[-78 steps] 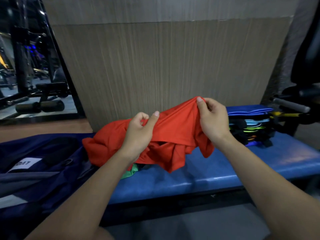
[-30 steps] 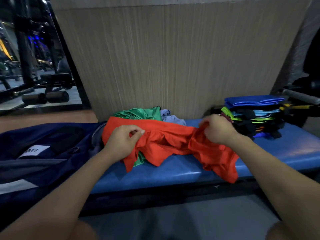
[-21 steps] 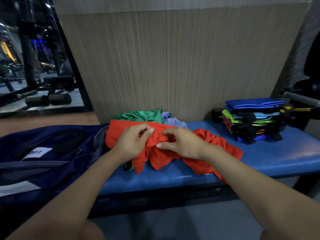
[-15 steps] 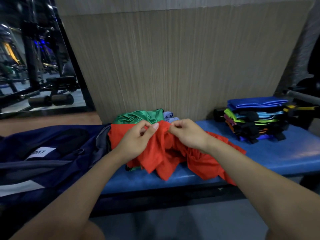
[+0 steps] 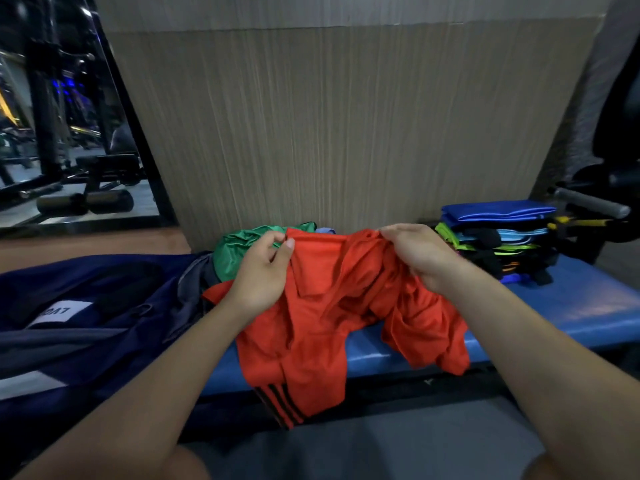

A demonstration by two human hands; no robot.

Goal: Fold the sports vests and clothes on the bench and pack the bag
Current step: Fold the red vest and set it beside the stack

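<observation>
both hands are up on the top edge of the red shirt (image 5: pixel 322 306), held just above the blue bench (image 5: pixel 571 306). the left hand (image 5: pixel 259 275) has its thumb and fingers pinched on one end of that edge, and the right hand (image 5: pixel 415 254) is curled round a bunched bit at the other end. the rest of the shirt hangs crumpled, with a striped hem dangling over the front of the bench.

what could go wrong imo: the fabric looks slippery and it's all twisted between the two grips, so if it gets laid down like this the fold will probably come out lumpy. the right hand seems to have a wad rather than a clean corner, so it might let part of it slide. the hanging bit could also drag off the bench toward the floor. the green top (image 5: pixel 242 247) sits right behind, touching the shirt, so it could get pulled along. the folded pile (image 5: pixel 495 244) on the right is well apart, should be fine.

the bag (image 5: pixel 104 306) lies open on the left end of the bench. it has a white label (image 5: pixel 64 311) with dark letters, but it's upside down and blurry, can't read it reliably. no other writing i can make out.
</observation>
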